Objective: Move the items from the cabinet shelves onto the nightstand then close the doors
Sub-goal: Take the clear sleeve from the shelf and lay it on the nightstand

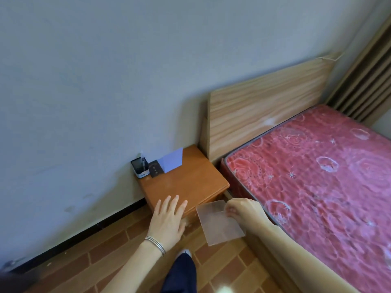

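Observation:
The orange wooden nightstand (190, 182) stands against the wall beside the bed. At its back left sit a black pen holder (138, 168), a small dark card (156, 169) and an upright pale blue card (172, 160). My left hand (169, 216) hovers flat with straight fingers over the nightstand's front edge. My right hand (243, 209) pinches the top right edge of a translucent plastic sheet (218, 224), held in the air just in front of the nightstand. The cabinet is out of view.
A bed with a red patterned mattress (317, 176) and a wooden headboard (264, 111) fills the right side. Striped curtains (364, 77) hang at the far right. The floor is brown tile (105, 256). My dark trouser leg (182, 273) and shoe are below.

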A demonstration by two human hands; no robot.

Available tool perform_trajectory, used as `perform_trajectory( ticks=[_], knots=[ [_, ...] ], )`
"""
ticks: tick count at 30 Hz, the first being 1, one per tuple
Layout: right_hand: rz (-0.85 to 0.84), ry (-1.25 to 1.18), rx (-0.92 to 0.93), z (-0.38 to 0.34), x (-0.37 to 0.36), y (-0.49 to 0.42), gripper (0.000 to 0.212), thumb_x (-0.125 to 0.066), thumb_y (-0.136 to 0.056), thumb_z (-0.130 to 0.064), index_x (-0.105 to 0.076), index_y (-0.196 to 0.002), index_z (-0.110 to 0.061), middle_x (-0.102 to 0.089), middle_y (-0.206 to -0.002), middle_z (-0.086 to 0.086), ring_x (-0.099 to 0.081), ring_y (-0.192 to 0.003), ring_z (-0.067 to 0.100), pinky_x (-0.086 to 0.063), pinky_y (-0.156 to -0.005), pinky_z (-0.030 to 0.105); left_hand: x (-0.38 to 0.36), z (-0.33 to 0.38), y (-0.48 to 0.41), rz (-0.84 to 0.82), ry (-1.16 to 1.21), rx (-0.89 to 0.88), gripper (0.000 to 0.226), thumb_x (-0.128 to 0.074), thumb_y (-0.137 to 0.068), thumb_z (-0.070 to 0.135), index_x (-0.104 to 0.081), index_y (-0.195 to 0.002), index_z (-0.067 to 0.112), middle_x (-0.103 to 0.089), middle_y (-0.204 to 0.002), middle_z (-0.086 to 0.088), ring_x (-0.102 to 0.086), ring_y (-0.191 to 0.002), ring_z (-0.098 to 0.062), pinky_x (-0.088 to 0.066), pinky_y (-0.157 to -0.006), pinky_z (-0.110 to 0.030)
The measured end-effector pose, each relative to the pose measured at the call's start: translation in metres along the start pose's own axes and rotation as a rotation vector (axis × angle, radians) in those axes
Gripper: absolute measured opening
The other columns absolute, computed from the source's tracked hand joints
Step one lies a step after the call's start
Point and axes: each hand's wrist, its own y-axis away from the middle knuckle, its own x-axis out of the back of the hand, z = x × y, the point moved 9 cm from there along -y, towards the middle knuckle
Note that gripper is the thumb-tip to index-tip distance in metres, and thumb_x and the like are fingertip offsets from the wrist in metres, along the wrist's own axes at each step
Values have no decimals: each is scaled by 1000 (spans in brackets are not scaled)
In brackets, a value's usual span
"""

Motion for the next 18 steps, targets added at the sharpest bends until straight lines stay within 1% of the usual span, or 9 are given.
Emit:
perform_trajectory(
  ticks=[4, 5, 8, 11, 13, 15, 18],
  knots=[
    [-53, 15, 22, 21, -8, -71, 10, -57, -85, -27, -63, -93, -25, -66, -97, -12, -61, -91, 13, -44, -70, 27, -16, -28, -60, -40, 28, 36, 67, -83, -56, 39, -64, -117, 18, -64, -117, -13, -60, -108, -34, -49, -86, -51],
    [-62, 19, 31, 25, -8, -89, 10, -57, -86, -26, -63, -93, -24, -66, -98, -11, -62, -91, 15, -44, -70, 27, -18, -36, -74, -45, 34, 46, 67, -83, -56, 39, -64, -117, 18, -64, -117, -13, -60, -108, -34, -49, -86, -52],
    [-68, 48, 82, 34, -4, -143, 12, -57, -87, -28, -64, -96, -25, -67, -98, -10, -62, -91, 13, -37, -69, 20, -24, -57, -114, -57, 32, 67, 67, -83, -56, 38, -64, -118, 17, -63, -118, -13, -59, -109, -34, -48, -88, -51],
    [-50, 63, 103, 47, 1, -197, 12, -55, -89, -28, -64, -97, -25, -67, -99, -11, -63, -91, 13, -32, -67, 17, -28, -79, -154, -55, 25, 99, 68, -83, -56, 38, -64, -118, 16, -63, -119, -14, -59, -109, -34, -48, -88, -50],
    [-59, 54, 97, 59, -1, -229, 12, -55, -90, -26, -63, -98, -25, -67, -100, -12, -62, -91, 14, -33, -67, 18, -34, -90, -175, -62, 30, 124, 68, -83, -55, 37, -64, -117, 15, -63, -117, -14, -60, -107, -34, -49, -87, -49],
    [-84, 63, 94, 71, -7, -260, 12, -53, -91, -26, -62, -98, -26, -66, -101, -11, -62, -93, 16, -38, -68, 22, -42, -98, -196, -80, 37, 149, 67, -83, -56, 36, -64, -117, 15, -64, -117, -14, -60, -108, -34, -48, -88, -50],
    [-108, 97, 118, 85, -17, -303, 13, -52, -91, -24, -62, -99, -26, -66, -104, -9, -61, -96, 18, -44, -72, 29, -61, -112, -229, -92, 57, 220, 65, -80, -62, 34, -61, -121, 14, -61, -120, -15, -57, -111, -35, -45, -92, -50]
  ],
)
